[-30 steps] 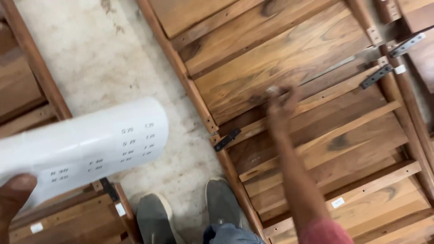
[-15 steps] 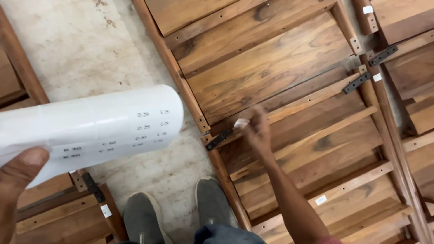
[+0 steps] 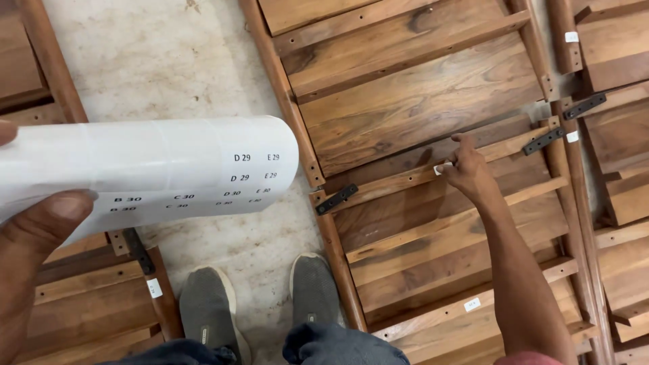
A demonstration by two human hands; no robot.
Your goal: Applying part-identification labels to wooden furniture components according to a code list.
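left hand (image 3: pixel 30 250) fingers clenched around a curled label sheet (image 3: pixel 155 172), right hand (image 3: pixel 466 172) fingers pinching a small white sticker (image 3: pixel 443 167) against the wooden panel (image 3: pixel 419 108).

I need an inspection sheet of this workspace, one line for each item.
Surface: pale stone floor, speckled.
Job's things: curled white label sheet; small white sticker on a wooden frame.
Clutter: more wooden frames at both sides, black hinges.
Grippers: left hand holds the label sheet; right hand presses the sticker onto a slat.
Cables: nothing seen.
Surroundings: the person's grey shoes.
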